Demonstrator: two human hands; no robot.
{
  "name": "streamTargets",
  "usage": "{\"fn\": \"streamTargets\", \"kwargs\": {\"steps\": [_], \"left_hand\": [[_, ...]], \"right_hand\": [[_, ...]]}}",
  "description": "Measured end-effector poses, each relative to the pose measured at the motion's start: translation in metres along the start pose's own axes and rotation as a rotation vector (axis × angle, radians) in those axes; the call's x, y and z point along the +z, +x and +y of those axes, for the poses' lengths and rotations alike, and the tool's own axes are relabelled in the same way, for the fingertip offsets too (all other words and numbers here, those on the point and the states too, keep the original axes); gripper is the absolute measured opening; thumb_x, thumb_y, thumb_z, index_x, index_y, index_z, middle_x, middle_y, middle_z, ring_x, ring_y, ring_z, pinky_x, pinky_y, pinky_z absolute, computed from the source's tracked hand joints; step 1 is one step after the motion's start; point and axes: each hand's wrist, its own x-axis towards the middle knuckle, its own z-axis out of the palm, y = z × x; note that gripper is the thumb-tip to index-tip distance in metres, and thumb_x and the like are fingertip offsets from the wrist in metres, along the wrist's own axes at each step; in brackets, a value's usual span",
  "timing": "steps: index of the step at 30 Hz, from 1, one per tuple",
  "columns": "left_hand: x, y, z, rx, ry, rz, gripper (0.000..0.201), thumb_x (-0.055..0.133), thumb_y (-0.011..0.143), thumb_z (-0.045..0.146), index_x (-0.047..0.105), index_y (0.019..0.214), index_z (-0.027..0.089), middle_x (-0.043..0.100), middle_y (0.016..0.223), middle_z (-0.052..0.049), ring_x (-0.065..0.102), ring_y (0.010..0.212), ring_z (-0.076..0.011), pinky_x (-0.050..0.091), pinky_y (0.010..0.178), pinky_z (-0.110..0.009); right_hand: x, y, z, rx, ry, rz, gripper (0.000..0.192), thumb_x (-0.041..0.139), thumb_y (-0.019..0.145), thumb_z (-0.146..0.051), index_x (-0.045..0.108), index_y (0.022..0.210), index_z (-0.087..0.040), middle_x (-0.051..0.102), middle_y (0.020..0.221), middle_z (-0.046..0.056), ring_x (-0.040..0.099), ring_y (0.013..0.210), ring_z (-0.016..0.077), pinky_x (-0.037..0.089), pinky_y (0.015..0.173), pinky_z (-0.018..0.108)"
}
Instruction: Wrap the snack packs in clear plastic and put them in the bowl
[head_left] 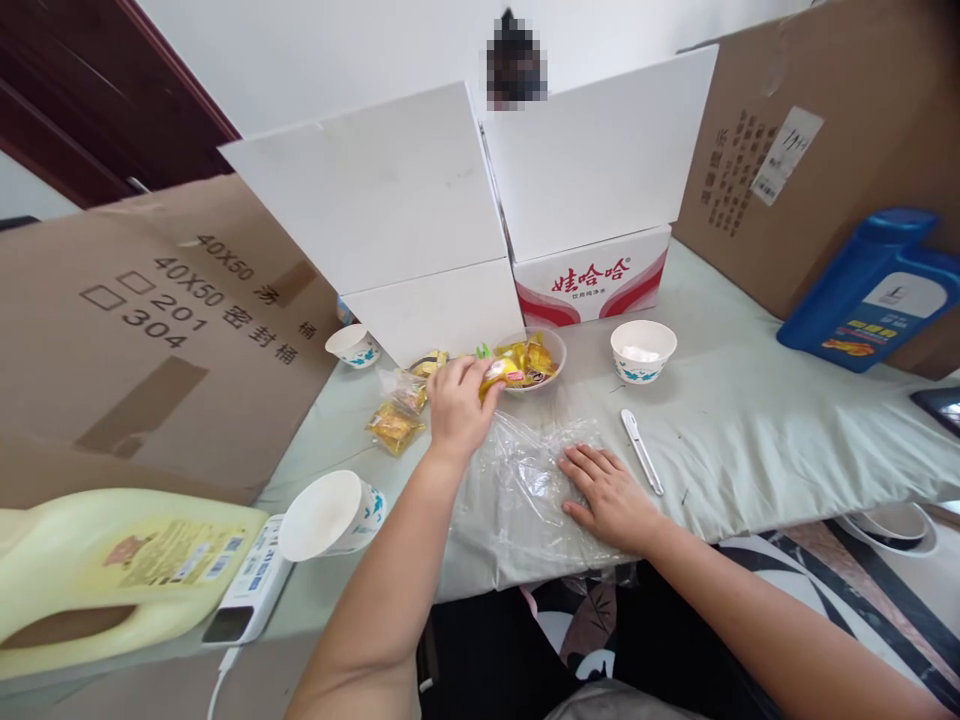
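My left hand (458,405) is closed around a small yellow snack packet (500,374), held at the left edge of a clear bowl (560,368). Several yellow-wrapped packets (534,357) lie in that bowl. To the left of the hand, more wrapped snacks (395,427) rest on the cloth, one in an orange-yellow see-through wrapper. My right hand (611,502) lies flat with its fingers stretched out, on the edge of a crumpled clear plastic bag (525,470). A white utility knife (641,452) lies just right of it.
White box panels (431,310) stand behind the bowl, between brown cartons (172,340). Paper cups (322,515) stand left and right; the right cup (643,368) holds something white. A pale yellow jug (172,545), a white power bank (262,580) and a blue bottle (874,290) flank the table.
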Motion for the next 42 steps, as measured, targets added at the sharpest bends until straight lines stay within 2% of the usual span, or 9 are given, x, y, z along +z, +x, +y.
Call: {"fn": "streamTargets", "kwargs": {"steps": [6,11,15,18,22,24,29,37,42], "left_hand": [[0.028,0.056,0.012,0.173,0.267,-0.168,0.028,0.044,0.089,0.011,0.068,0.100,0.020,0.058,0.124,-0.013,0.034,0.135,-0.0336,0.017,0.110,-0.062],[0.060,0.066,0.002,0.239,0.198,-0.546,0.044,0.062,0.078,0.016,0.059,0.122,0.018,0.052,0.134,-0.013,0.045,0.129,-0.0294,0.037,0.106,-0.046],[0.045,0.057,0.010,0.199,0.113,-0.359,0.058,0.059,0.077,0.014,0.047,0.134,0.011,0.041,0.143,-0.016,0.037,0.135,-0.0283,0.034,0.110,-0.041],[0.020,0.027,0.025,0.210,0.005,-0.220,0.035,0.051,0.082,0.012,0.059,0.116,0.015,0.056,0.123,-0.012,0.049,0.122,-0.0252,0.039,0.106,-0.041],[0.007,-0.042,0.025,0.336,-0.109,-0.602,0.018,0.052,0.087,0.022,0.063,0.102,0.020,0.065,0.098,-0.005,0.060,0.097,-0.0198,0.049,0.090,-0.033],[0.008,-0.075,0.007,0.252,0.049,-0.664,0.020,0.058,0.085,0.026,0.064,0.104,0.021,0.065,0.106,-0.007,0.058,0.103,-0.0250,0.049,0.090,-0.040],[-0.007,-0.126,-0.045,-0.060,0.175,-0.407,0.026,0.056,0.086,0.028,0.064,0.107,0.016,0.062,0.116,-0.014,0.056,0.109,-0.0297,0.047,0.094,-0.048],[-0.063,-0.187,-0.024,0.101,-0.216,-0.380,0.020,0.058,0.087,0.030,0.061,0.105,0.021,0.066,0.105,-0.008,0.059,0.108,-0.0242,0.050,0.095,-0.043],[-0.070,-0.219,-0.019,0.231,-0.095,-0.572,0.048,0.065,0.081,0.027,0.051,0.126,0.021,0.053,0.137,-0.012,0.043,0.133,-0.0318,0.041,0.106,-0.054]], "right_hand": [[-0.003,0.000,-0.001,-0.011,0.017,0.017,0.056,0.051,0.091,-0.046,0.049,0.139,-0.017,0.043,0.147,0.010,0.037,0.137,0.0280,0.031,0.111,0.048],[-0.005,0.000,-0.001,-0.004,0.032,0.024,0.054,0.051,0.091,-0.045,0.050,0.138,-0.019,0.044,0.146,0.011,0.038,0.136,0.0279,0.031,0.111,0.049],[-0.006,0.000,-0.001,-0.006,0.031,0.001,0.056,0.052,0.090,-0.045,0.050,0.138,-0.017,0.044,0.147,0.011,0.036,0.137,0.0278,0.031,0.111,0.048],[-0.006,0.000,-0.001,0.001,0.019,-0.006,0.056,0.051,0.091,-0.046,0.049,0.139,-0.017,0.043,0.148,0.010,0.035,0.138,0.0281,0.030,0.111,0.048],[-0.003,-0.002,-0.002,0.006,-0.023,0.023,0.059,0.052,0.089,-0.050,0.049,0.139,-0.019,0.040,0.150,0.011,0.031,0.139,0.0320,0.026,0.112,0.051],[-0.001,-0.002,-0.002,0.011,-0.044,0.031,0.060,0.052,0.089,-0.052,0.048,0.140,-0.019,0.039,0.150,0.012,0.028,0.140,0.0339,0.025,0.112,0.053],[-0.007,0.000,0.003,0.029,-0.007,0.007,0.059,0.052,0.089,-0.051,0.050,0.138,-0.018,0.038,0.150,0.014,0.027,0.141,0.0354,0.028,0.110,0.055],[-0.054,-0.030,0.028,0.021,0.348,0.288,0.037,0.042,0.097,-0.042,0.060,0.120,-0.020,0.065,0.118,0.011,0.055,0.119,0.0256,0.045,0.100,0.046],[-0.061,-0.077,0.030,-0.193,0.337,0.083,0.053,0.059,0.086,-0.051,0.054,0.129,-0.021,0.061,0.126,0.012,0.051,0.123,0.0269,0.045,0.101,0.045]]}}
